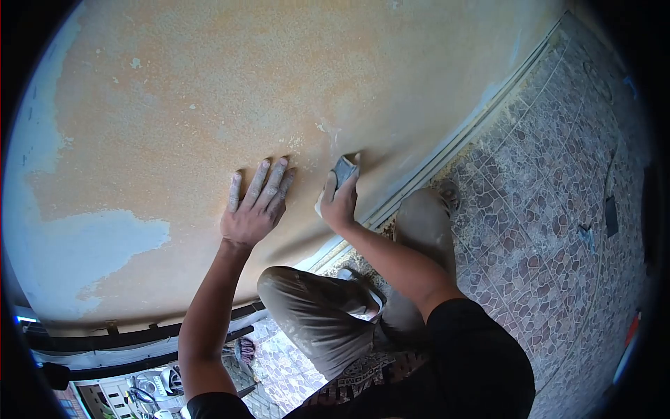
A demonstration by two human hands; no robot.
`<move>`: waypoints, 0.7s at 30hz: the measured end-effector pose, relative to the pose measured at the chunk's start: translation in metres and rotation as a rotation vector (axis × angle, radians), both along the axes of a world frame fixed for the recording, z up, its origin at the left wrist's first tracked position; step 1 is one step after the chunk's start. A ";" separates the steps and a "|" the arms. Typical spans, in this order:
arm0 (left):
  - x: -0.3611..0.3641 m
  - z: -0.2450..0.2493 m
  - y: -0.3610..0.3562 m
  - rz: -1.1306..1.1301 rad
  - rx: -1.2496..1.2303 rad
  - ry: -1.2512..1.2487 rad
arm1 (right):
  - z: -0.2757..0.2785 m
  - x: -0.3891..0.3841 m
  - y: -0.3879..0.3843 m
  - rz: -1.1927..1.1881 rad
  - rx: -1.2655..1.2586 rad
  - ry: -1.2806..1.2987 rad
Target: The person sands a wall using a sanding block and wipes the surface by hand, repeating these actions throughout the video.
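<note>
A worn yellowish wall [209,84] fills the upper left, with pale patches where its surface has come off. My left hand [257,206] lies flat against it, fingers spread and coated with pale dust, holding nothing. To its right, my right hand [340,202] grips a grey block [344,170] that looks like a sanding block, held at the wall's surface. The face of the block toward the wall is hidden. Small light flakes and scuffs mark the wall just above both hands.
Below the wall runs a narrow ledge [391,213] with crumbs along it. My bent knees [303,307] are close to the wall, over a stone-patterned tile floor [530,209] dusted with debris. A dark flat object [611,216] lies at the right; a brush head [244,350] is at lower left.
</note>
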State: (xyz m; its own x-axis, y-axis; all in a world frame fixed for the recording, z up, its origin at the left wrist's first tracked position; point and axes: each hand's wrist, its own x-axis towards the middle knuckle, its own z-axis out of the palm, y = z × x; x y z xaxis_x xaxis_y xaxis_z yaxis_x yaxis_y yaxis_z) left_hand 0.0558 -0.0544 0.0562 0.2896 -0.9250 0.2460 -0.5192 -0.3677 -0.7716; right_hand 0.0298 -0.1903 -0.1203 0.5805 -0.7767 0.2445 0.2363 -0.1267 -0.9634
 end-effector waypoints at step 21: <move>-0.001 0.006 0.035 0.019 -0.240 -0.145 | 0.086 0.026 -0.074 -0.166 -0.016 -0.175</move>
State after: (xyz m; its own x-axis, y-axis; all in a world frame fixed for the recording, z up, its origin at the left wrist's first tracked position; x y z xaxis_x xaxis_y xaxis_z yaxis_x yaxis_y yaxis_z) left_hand 0.0547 -0.0192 0.0619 0.2524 -0.8299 0.4976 -0.4009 -0.5577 -0.7268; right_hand 0.0563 -0.2646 -0.0339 0.3928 -0.8532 0.3430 0.3738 -0.1926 -0.9073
